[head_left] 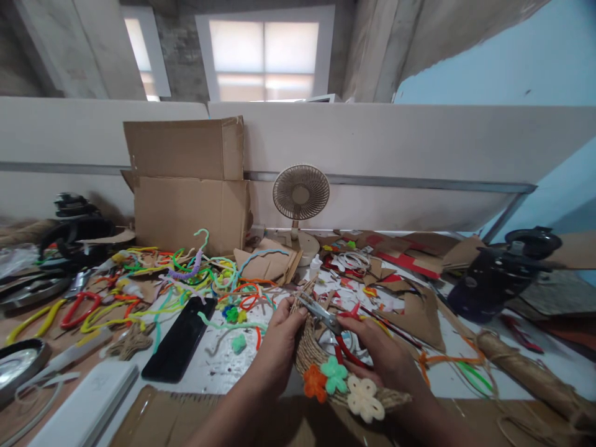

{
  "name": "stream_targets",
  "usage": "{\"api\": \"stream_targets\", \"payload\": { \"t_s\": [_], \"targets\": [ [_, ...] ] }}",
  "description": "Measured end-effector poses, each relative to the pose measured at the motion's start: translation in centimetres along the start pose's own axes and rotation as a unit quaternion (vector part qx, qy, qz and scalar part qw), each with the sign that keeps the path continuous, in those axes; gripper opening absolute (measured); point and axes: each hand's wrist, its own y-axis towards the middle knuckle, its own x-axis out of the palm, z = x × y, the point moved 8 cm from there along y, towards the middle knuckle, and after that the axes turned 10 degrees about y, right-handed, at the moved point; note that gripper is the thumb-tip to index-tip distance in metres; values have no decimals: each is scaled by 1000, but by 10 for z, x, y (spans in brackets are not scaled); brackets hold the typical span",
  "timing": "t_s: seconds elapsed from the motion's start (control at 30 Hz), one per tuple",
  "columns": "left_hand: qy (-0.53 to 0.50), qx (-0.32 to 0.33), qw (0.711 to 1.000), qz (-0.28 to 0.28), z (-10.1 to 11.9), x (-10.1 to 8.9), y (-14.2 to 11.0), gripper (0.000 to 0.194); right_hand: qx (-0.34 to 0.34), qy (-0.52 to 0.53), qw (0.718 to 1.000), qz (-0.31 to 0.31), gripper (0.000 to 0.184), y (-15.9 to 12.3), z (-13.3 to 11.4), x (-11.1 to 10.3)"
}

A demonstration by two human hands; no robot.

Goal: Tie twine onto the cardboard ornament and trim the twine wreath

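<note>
My left hand (279, 341) is closed round the left side of a jute-wrapped piece (310, 354) that carries orange, green and cream pipe-cleaner flowers (336, 385) along its near edge. My right hand (379, 351) grips red-handled scissors (326, 318), whose metal blades point left and up over the top of the jute piece, close to my left fingers. Both hands hover low over the white table (223, 366), near its front.
Loose pipe cleaners (186, 279) lie across the left and middle, with a black phone (179, 338) beside them. A cardboard box (190, 186) and small fan (300, 198) stand at the back. Cardboard scraps (419, 310), a jute spool (526, 372) and a dark jug (503, 273) sit on the right.
</note>
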Motion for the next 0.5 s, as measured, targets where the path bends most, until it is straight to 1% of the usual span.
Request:
{"api": "stream_targets", "payload": {
  "t_s": [0.13, 0.27, 0.4, 0.5],
  "targets": [
    [-2, -7, 1000, 6, -1, -1, 0, 35, 2, 3, 1000, -2, 61, 1, -1, 0],
    [3, -9, 1000, 11, 0, -2, 1, 35, 21, 11, 1000, -6, 58, 0, -1, 1],
    [20, 3, 1000, 11, 1, -3, 2, 32, 33, 7, 999, -20, 60, 2, -1, 1],
    [39, 3, 999, 18, 1, -2, 0, 28, 27, -12, 999, -27, 59, 6, 0, -3]
  ]
}}
